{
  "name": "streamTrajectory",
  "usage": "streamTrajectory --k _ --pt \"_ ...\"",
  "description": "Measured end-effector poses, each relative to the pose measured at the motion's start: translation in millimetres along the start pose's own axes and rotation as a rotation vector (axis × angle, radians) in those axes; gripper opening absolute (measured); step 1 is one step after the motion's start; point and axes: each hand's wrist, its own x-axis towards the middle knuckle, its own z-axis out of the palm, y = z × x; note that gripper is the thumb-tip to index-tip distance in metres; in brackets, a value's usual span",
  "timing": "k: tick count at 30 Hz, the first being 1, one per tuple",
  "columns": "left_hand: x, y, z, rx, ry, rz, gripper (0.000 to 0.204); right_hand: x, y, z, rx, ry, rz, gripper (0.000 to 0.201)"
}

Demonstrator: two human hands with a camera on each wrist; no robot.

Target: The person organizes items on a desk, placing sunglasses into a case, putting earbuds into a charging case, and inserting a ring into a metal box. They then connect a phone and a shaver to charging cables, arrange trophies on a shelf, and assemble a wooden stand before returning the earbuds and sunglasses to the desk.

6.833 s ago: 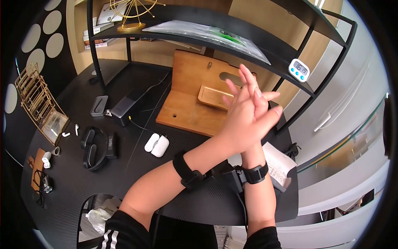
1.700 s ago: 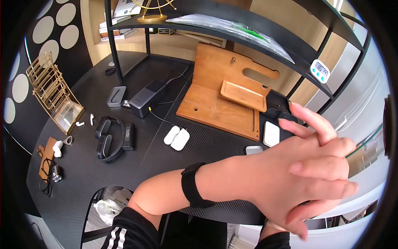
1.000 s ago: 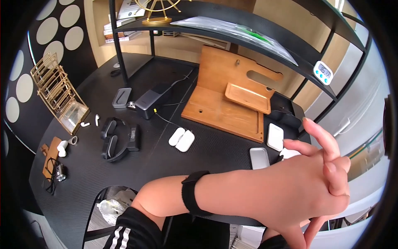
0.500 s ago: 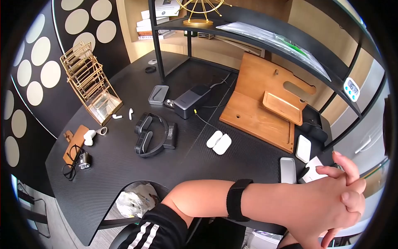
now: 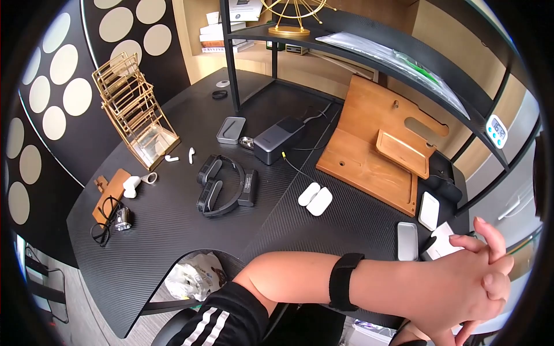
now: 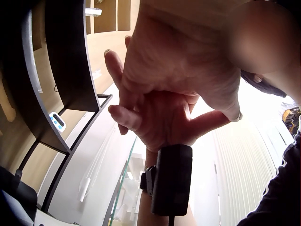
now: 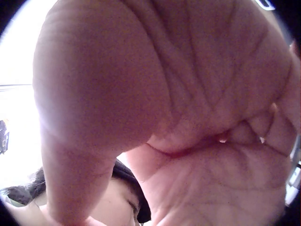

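Black, ribbed surface point(image 5: 271, 230), head view: your left hand point(image 5: 444, 282), one, at the far right, back toward the camera, arm bearing one black strap point(image 5: 344, 281). Its fingers point(image 5: 491, 237) are laced with those of your right hand point(image 6: 164, 120); some stick out, others bend, each hand gripping the other. Nearest items: white card box point(image 5: 443, 242), one, just beyond the left hand; grey metal tin point(image 5: 407, 242), one, beside it; white rounded case point(image 5: 429, 211), one, between these and the wooden stand point(image 5: 360, 164). Also on the surface, well apart from your hands: white two-part case point(image 5: 315, 199); black neckband point(image 5: 228, 187); grey power block point(image 5: 279, 140); gold wire rack point(image 5: 130, 109), at the left.

Left wrist view: your left hand in the upper foreground, your right hand below it, palm showing, fingers crossing between fingers at the left. One black camera box point(image 6: 171, 179) on your right wrist. White timer point(image 6: 57, 121), one, on the black shelf point(image 6: 70, 61) behind.

Right wrist view: two palms fill most of it, your right above, your left below, meeting at the finger roots; small gaps of light show between the fingers, fingertips out of sight.
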Motion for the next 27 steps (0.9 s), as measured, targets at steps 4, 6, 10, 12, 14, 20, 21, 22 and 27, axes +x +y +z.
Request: streamTrajectory --k 4,6,10,12,14,20,21,22,27 --pt "-1.3 -9.1 -2.8 -0.752 -0.31 -0.49 0.037 5.5 1.4 -5.7 -0.039 -0.039 -0.037 0.093" --pt "0.9 6.1 -0.7 0.272 -0.042 -0.087 0.043 12.0 2.6 -7.1 -0.065 -0.101 -0.072 0.095" --pt "6.9 8.2 -14.6 0.05 -0.111 -0.04 0.051 3.8 -13.7 7.3 0.017 0.021 0.111 0.074" --pt "12.7 23.6 -22.4 0.41 -0.067 -0.065 0.061 0.9 -25.2 22.7 0.042 0.223 0.288 0.064" --pt "11.6 29.6 -20.9 0.366 -0.055 -0.098 0.063 7.7 -33.7 37.7 -0.156 0.356 0.394 0.054" --pt "7.9 63.8 -1.5 0.387 -0.047 -0.219 0.067 40.4 -57.5 81.5 -0.608 0.684 0.613 0.034" --pt "4.7 68.9 4.3 0.4 -0.014 -0.199 0.065 38.2 -55.1 89.6 -0.647 0.711 0.639 0.034" --pt "3.9 75.5 3.7 0.412 0.016 -0.182 0.062 36.5 -54.7 98.5 -0.686 0.74 0.67 0.034" --pt "-13.4 111.0 -43.1 0.379 -0.164 -0.216 0.054 31.3 -79.4 147.7 -0.905 0.914 0.866 0.035"
